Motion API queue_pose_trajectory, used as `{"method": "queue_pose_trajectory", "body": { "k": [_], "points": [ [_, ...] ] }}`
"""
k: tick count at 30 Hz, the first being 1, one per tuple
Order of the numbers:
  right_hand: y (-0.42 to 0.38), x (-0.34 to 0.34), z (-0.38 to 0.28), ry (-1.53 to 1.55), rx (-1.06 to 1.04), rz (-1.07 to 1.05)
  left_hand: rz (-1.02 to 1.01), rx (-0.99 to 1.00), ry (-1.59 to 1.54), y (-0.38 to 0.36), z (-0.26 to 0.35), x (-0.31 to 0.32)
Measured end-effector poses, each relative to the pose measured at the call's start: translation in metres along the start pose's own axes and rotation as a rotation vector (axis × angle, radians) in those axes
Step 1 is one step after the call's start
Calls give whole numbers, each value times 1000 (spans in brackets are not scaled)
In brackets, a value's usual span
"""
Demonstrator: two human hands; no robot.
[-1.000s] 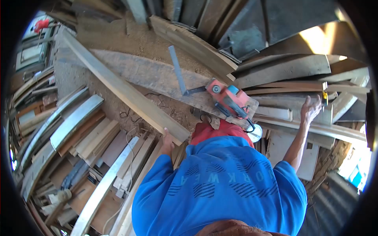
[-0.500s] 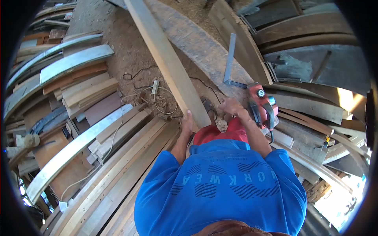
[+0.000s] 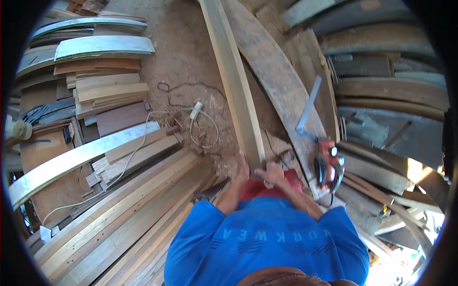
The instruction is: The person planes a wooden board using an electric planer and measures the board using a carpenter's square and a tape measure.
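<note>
Both hands, left hand (image 3: pixel 243 168) and right hand (image 3: pixel 271 172), grip the long plank's (image 3: pixel 236 81) near end; swung carelessly, it could knock the red planer (image 3: pixel 328 162).

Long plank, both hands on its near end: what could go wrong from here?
1. The long plank is gripped only at its near end by the left hand and right hand; the far end runs out of view and may swing or snag.
2. The red power planer and metal square lie right beside the plank; a sideways shift could knock them.
3. The white cable lies loose on the ground nearby, a likely trip hazard.
</note>
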State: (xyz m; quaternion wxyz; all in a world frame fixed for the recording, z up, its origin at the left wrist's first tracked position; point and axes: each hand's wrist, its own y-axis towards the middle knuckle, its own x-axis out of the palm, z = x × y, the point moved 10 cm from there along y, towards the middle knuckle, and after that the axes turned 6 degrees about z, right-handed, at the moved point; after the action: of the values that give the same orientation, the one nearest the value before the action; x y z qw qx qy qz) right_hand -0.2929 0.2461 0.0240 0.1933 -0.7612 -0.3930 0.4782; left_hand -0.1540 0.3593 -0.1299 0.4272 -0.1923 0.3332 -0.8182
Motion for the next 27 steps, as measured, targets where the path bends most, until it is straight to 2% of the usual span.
{"method": "queue_pose_trajectory", "body": {
  "k": [3,4,7,11,20,22,26,27],
  "points": [
    [-13,-19,-32,-57,48,-103,-133,-84,-186,23,-2,34],
    [-7,-13,-26,-110,19,4,-175,-127,-240,23,-8,41],
    [-4,-4,-18,-76,24,17,-290,-300,-385,13,-49,63],
    [6,2,-4,-61,-13,98,-146,-380,-178,43,-114,54],
    [24,-13,35,-210,-1,185,-206,-441,-287,-12,-79,74],
    [15,-31,35,-214,17,145,-259,-463,-312,-25,-71,93],
    [-8,-79,30,-231,-32,206,-367,-509,-357,-57,-41,152],
    [-14,-101,21,-198,-88,317,-396,-505,-362,-64,-26,165]
  ]
}}
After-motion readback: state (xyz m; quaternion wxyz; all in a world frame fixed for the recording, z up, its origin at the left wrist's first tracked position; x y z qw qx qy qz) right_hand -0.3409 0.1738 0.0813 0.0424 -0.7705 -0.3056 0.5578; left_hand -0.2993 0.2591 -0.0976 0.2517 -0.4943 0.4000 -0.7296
